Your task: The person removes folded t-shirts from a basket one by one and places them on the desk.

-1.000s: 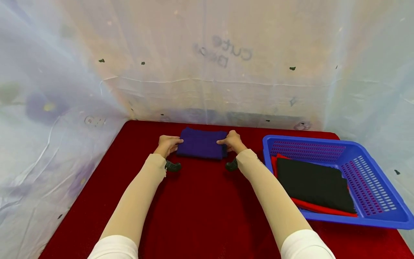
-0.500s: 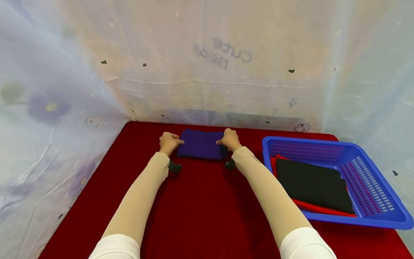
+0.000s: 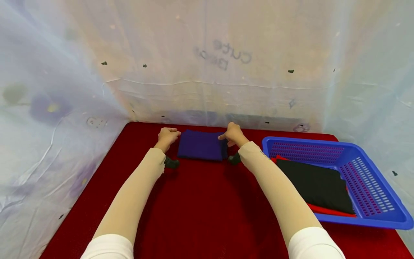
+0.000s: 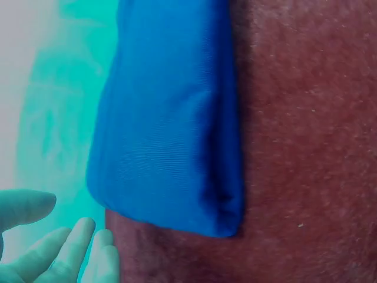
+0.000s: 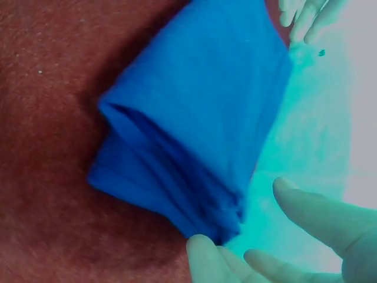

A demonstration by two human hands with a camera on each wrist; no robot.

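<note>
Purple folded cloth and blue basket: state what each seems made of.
Purple folded cloth: soft knit or woven fabric, matte; the wrist views show fine ribbed weave and limp stacked layers. Blue basket: most likely moulded plastic, slightly glossy, with rigid walls pierced by regular slots.

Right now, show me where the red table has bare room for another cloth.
Free: the wide near stretch of the table between both forearms, and the strip left of the left hand. Crowded: the far edge, with the purple cloth and right hand, then the blue basket.

Three folded cloths — one purple cloth (image 3: 201, 145), black cloth (image 3: 315, 185), red cloth (image 3: 326, 210) — one blue basket (image 3: 385, 218), two hands
</note>
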